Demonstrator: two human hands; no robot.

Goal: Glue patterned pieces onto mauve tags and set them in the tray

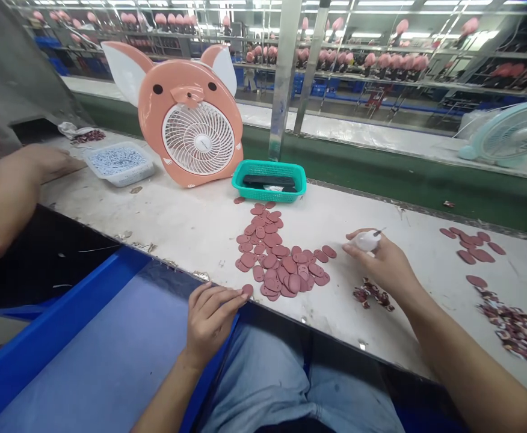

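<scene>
My left hand [210, 317] rests at the near edge of the white worktable [191, 222], fingers curled, pinching one dark-red oval piece [247, 290]. A pile of several such oval pieces [278, 255] lies just beyond it on the table. My right hand [383, 258] is to the right of the pile, closed around a small white bottle [366, 241] with a thin nozzle pointing right. A little heap of small dark printed bits [374, 294] lies beside my right wrist.
A pink pig-shaped fan [190, 114] and a teal basket [269, 180] stand at the back. Another person's arm [15, 186] reaches in at left near a tray of small parts [119, 162]. More oval pieces [473, 249] and printed bits [516, 328] lie at right. A blue bin [65, 355] sits below.
</scene>
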